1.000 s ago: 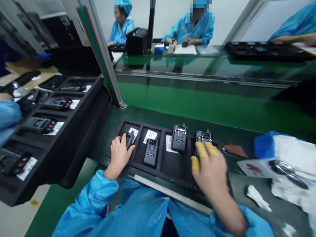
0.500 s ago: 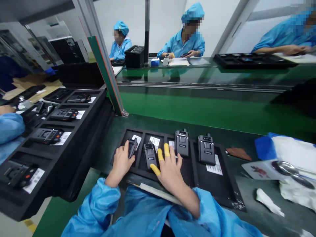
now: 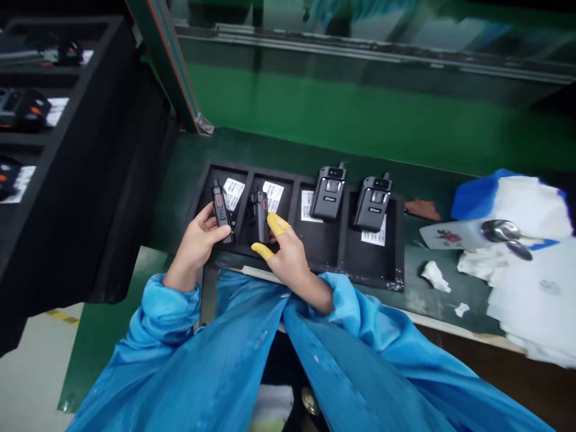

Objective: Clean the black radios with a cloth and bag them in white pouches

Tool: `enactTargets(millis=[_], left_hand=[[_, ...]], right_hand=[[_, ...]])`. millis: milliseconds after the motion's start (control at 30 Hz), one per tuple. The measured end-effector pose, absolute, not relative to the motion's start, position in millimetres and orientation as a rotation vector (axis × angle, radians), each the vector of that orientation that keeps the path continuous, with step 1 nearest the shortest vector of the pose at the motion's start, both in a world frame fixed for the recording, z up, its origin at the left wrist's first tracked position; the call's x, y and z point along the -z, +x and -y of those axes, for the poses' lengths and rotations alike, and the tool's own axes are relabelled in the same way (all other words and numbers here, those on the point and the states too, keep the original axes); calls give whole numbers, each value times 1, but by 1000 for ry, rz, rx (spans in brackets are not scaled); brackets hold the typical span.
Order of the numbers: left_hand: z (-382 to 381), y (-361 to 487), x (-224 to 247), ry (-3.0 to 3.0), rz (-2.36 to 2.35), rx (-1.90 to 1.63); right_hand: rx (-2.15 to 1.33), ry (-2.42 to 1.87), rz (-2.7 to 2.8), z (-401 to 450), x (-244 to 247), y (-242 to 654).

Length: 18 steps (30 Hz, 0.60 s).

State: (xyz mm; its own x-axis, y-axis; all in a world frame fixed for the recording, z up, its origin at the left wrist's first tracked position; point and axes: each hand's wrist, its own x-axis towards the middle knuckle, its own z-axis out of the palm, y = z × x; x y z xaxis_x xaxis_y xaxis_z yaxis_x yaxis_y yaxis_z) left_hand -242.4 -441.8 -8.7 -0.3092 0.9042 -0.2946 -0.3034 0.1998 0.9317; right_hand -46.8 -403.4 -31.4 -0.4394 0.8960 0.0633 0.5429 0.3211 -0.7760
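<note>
A black foam tray with side-by-side compartments lies before me. In its leftmost compartment, my left hand grips a black handheld radio, its orange-marked narrow side facing up. My right hand, with yellow finger cots, has thumb and fingers closed around a second radio in the neighbouring compartment, also turned on edge. Two more radios, a third and a fourth, lie on the right compartments, back sides up with silver clips. White barcode labels show beside the radios.
A tall stack of black foam trays with more devices rises at the left, near a slanted green post. Rightward lie a brown scrap, a spoon, crumpled white tissue, white cloths and a blue box.
My view has tipped downward. Both hands have turned their radios onto their edges; my right hand went from spread fingers over the tray to gripping the second radio.
</note>
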Motion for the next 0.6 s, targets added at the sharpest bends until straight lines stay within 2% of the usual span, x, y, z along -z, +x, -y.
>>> enactTargets(millis=[267, 500, 600], left_hand=[[442, -238, 17, 686, -1466, -1362], [442, -238, 18, 708, -1458, -1348], [442, -238, 17, 687, -1470, -1346]], right_hand=[[-920, -1184, 2149, 404, 33, -57], [-1261, -1355, 2068, 390, 22, -63], [-1288, -1392, 2111, 379, 16, -67]])
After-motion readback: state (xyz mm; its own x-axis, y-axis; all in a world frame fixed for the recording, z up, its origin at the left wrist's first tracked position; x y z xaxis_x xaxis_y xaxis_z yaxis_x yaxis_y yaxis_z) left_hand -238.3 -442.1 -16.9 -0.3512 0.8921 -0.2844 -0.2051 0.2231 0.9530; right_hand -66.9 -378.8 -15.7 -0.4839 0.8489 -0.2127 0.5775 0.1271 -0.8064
